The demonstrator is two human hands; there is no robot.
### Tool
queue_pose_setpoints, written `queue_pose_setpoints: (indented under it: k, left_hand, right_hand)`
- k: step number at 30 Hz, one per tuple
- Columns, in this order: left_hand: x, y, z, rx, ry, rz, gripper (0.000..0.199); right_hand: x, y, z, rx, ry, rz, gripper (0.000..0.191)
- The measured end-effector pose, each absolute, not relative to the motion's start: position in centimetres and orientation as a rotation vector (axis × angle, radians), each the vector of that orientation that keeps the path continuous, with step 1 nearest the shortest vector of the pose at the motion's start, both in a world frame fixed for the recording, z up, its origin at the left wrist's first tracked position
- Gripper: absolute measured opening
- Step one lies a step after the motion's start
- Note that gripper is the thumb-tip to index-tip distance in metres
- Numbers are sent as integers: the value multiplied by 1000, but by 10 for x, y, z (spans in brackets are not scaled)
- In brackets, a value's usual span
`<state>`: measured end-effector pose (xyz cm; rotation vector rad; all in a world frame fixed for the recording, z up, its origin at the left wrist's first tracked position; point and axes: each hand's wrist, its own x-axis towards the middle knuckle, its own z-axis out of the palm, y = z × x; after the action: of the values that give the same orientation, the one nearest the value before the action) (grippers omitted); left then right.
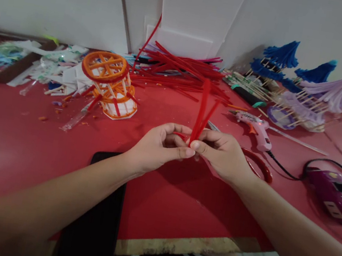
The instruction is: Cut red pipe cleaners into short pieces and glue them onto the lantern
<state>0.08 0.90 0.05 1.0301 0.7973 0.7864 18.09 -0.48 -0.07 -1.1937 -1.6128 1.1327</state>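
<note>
My left hand [168, 145] and my right hand [219, 153] meet above the middle of the red table. Between my fingertips is a small bundle of red pipe cleaners [202, 113], its strands standing up and fanning apart at the top. Both hands are closed on its lower end, thumbs in front and fingers behind. A pair of scissors with red handles [261, 167] lies behind my right hand, mostly covered by it. Left of my hands stands an orange and white pipe-cleaner frame [108, 84] with red strips at its sides.
A pile of red pipe cleaners [181, 68] lies at the back. A pink glue gun [258, 127] rests at right, its cord near a purple power strip [337, 195]. Blue and lilac roof-like pieces [324, 94] stand at back right. A black phone [101, 212] lies under my left forearm.
</note>
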Motion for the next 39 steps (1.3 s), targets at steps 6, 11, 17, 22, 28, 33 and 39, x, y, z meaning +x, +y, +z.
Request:
queue_pose_setpoints:
  k: [6,11,17,22,28,33,39]
  left_hand:
    - [4,14,-4,765,698,1020,37]
    - [2,15,-5,667,719,973,35]
    - [3,12,-4,687,648,902,29]
    - [3,13,-4,726,652,907,29]
    - [4,14,-4,730,645,901,32]
    - [4,14,-3,737,651,912,35]
    - [4,11,-2,820,768,1029,35]
  right_hand:
    - [179,-12,-4,-1160,-1737,383,17]
    - [180,-15,-2,-962,-1992,-124,11]
    - [180,-13,-2,-934,-1977,-137,9]
    - [180,-14,-1,-907,-1999,-186,6]
    - [178,-15,0,-922,-2005,-180,6]
    - [177,-17,1,-925,-2011,-223,8]
    - [174,-20,3,-996,-1987,-327,8]
